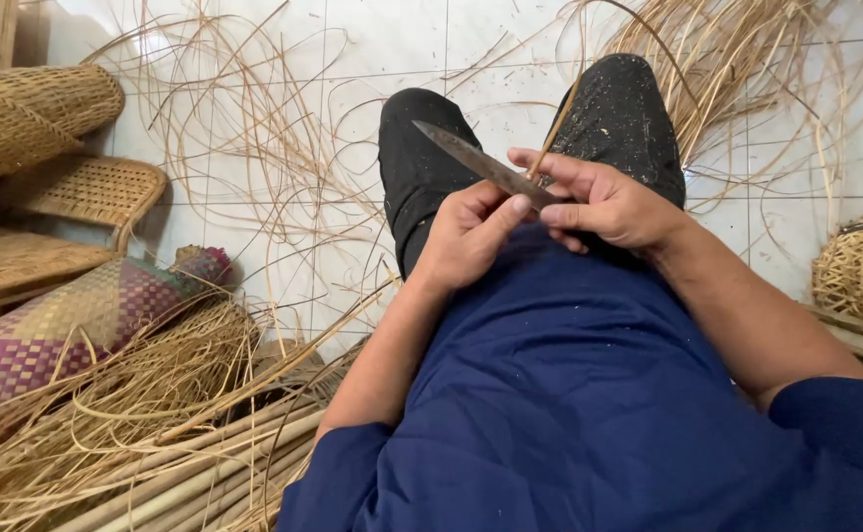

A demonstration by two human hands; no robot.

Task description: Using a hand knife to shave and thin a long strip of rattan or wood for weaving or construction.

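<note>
Above the knees, the left hand [466, 232] is gripping a knife [481, 163], while the right hand [609, 202] is pinching a cane strip [559, 123] against its blade.

Two hands [540, 217], one knife [481, 163], one rolled mat [76, 320], perhaps three woven baskets [27, 118], and uncountable cane strips [254, 148].

weaving workshop | rattan strips [126, 414] | woven baskets [27, 113] | tiled floor [372, 39]

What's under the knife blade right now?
Under the knife lie the black-trousered knees and white tiled floor. The left hand covers the handle; the right hand presses a cane strip against it.
</note>
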